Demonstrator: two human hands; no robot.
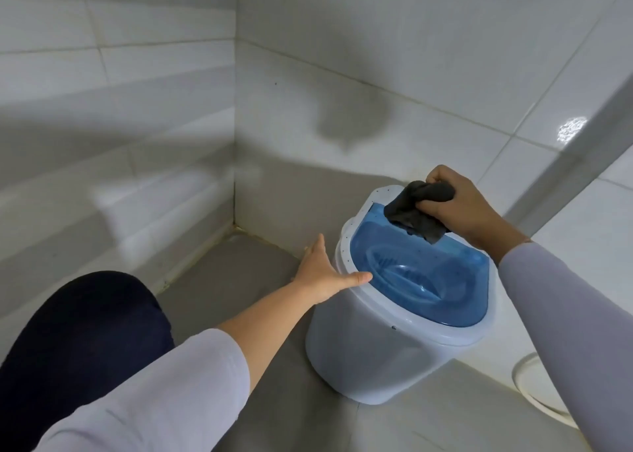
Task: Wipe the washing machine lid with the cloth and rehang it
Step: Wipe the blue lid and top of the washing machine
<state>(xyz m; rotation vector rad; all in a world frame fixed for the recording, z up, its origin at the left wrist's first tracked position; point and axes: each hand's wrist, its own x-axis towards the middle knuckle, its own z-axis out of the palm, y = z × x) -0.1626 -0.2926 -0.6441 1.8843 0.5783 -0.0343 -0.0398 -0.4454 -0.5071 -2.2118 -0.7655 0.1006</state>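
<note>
My right hand (460,204) grips a bunched dark grey cloth (416,211), its loose end hanging down onto the far edge of the blue translucent lid (421,273) of the small white washing machine (363,348). The machine stands on the grey floor (233,280) near the corner of the white tiled walls (376,57). My left hand (323,273) is flat, fingers straight, thumb touching the machine's white rim (342,263) beside the lid.

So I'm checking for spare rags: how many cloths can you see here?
1. The dark cloth is bunched in the right hand, pressed on the far edge of the blue lid. Others may hang out of view.
</note>
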